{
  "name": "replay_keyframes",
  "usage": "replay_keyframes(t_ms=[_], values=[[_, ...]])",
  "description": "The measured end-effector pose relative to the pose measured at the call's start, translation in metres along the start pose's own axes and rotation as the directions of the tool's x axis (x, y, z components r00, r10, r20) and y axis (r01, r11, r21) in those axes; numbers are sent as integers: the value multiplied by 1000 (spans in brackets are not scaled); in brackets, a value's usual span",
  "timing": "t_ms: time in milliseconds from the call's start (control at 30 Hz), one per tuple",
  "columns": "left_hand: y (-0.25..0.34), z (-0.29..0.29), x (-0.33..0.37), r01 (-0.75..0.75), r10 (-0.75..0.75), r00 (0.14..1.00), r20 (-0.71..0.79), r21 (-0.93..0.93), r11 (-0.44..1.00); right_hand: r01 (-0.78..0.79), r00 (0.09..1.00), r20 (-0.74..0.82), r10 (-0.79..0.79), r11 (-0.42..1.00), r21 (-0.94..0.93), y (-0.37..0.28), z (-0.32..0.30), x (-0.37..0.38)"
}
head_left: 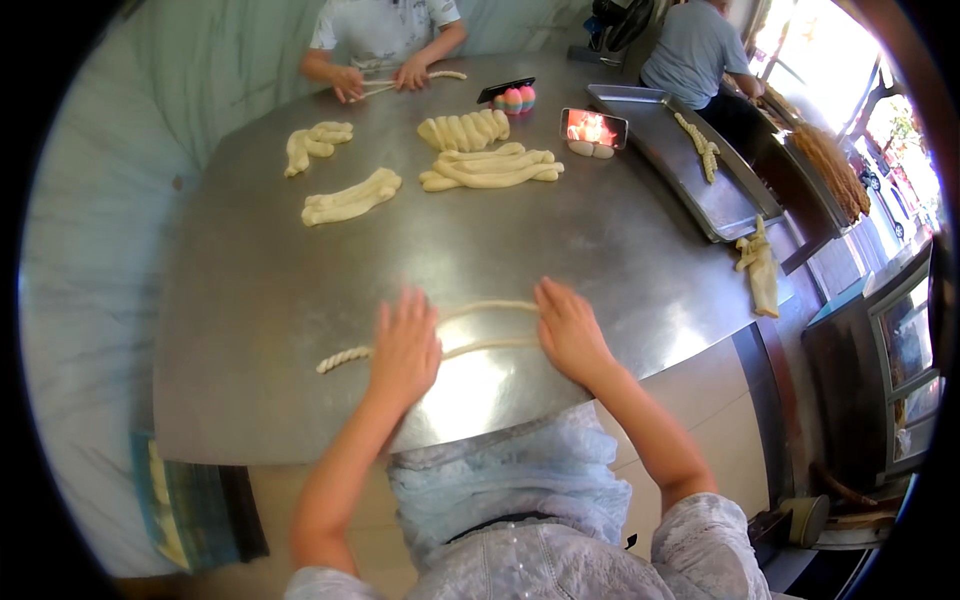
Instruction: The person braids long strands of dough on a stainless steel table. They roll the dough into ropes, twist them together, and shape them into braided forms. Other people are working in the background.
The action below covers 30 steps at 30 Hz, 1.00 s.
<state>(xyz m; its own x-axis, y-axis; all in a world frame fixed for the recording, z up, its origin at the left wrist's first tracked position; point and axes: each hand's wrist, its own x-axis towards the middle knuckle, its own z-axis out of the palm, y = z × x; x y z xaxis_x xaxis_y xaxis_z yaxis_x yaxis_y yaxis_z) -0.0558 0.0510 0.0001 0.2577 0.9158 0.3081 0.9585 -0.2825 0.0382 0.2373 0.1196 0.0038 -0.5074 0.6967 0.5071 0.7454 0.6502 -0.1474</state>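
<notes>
A thin rope of pale dough (487, 326) lies folded double on the steel table (260, 300) in front of me. Its left end (343, 359) is twisted. My left hand (404, 345) lies flat on the rope's left part, fingers spread. My right hand (568, 330) presses flat on the right part, where the two strands meet. Neither hand grips anything.
Piles of twisted dough (490, 167), (350, 197), (315, 142) lie farther back. A person across the table rolls a dough strand (400, 80). A phone (593, 128) stands lit beside a steel tray (690, 160) holding one twist. Another person stands at far right. More dough (760, 270) lies at the table's right edge.
</notes>
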Motion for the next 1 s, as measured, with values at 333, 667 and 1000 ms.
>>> replay_keyframes(t_ms=[333, 667, 1000], values=[[21, -4, -4, 186, -209, 977, -46, -301, 935, -269, 916, 348, 200, 949, 164, 4, -15, -4], [52, -15, -74, -20, 22, 1000, 2, -398, 917, 129, 978, 131, -162, 964, 232, 19, -21, -46], [46, -21, -42, -97, 125, 989, 82, -284, 954, 299, 954, -11, -299, 954, -25, 4, -20, -20]])
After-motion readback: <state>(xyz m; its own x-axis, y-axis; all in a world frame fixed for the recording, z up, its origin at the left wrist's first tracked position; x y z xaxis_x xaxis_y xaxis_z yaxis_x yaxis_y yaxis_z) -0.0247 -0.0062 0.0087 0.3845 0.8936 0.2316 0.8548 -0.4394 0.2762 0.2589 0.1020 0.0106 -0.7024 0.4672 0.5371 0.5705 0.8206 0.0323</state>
